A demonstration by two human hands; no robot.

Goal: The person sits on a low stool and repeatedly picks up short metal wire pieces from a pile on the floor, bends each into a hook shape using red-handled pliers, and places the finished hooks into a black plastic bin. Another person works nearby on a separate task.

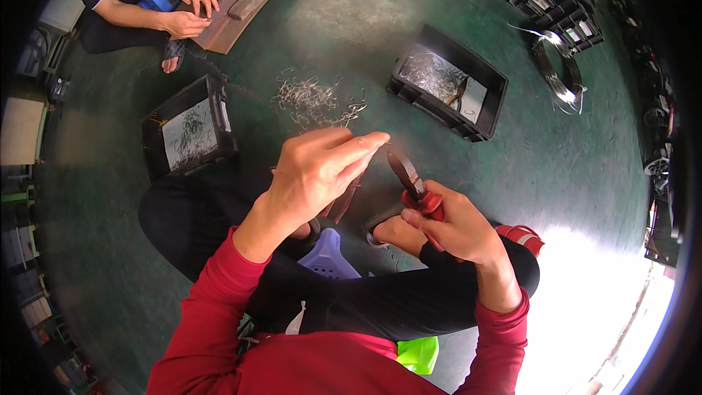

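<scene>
Hands: right [457,223] grips one pliers [413,186], left [318,172] raised; two crates [219,106].

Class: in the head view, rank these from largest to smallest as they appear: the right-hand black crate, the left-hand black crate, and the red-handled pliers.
1. Right-hand black crate.
2. Left-hand black crate, only slightly smaller; fisheye bending makes this close.
3. Red-handled pliers, clearly smallest despite being nearest the camera.

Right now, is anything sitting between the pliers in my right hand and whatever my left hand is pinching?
Nothing visible. The pliers in the right hand point up toward the left hand, with only open floor showing between.
</scene>
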